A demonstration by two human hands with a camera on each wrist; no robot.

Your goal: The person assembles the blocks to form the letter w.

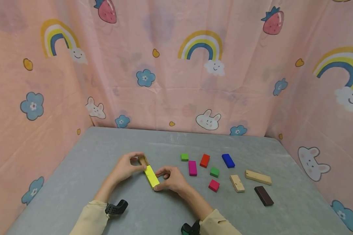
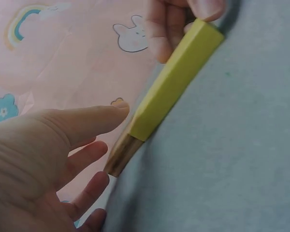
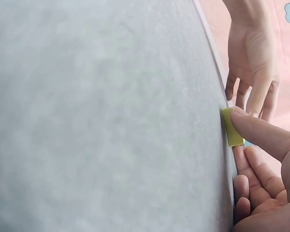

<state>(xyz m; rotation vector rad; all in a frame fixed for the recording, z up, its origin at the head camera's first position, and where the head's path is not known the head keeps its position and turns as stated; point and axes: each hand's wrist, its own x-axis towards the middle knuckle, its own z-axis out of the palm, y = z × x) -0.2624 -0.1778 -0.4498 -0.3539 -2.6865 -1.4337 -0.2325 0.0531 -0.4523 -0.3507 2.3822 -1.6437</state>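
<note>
A long yellow block (image 1: 151, 176) lies slanted on the grey table, end to end with a brown wooden piece (image 2: 124, 155) at its far end. My right hand (image 1: 174, 179) pinches the near end of the yellow block, thumb on the end face and fingers along its side. Around the brown piece, my left hand (image 1: 126, 168) holds its fingers loosely spread. Its thumb (image 2: 108, 116) is close beside the yellow block, and one fingertip is right at the brown piece's outer end.
Right of my hands lie several small blocks: light green (image 1: 184, 157), magenta (image 1: 192, 168), red (image 1: 204, 160), blue (image 1: 228, 160), green (image 1: 214, 172) and crimson (image 1: 213, 185). Farther right are two wooden blocks (image 1: 258, 177) and a dark brown block (image 1: 263, 195). A patterned pink curtain (image 1: 170, 98) surrounds the table.
</note>
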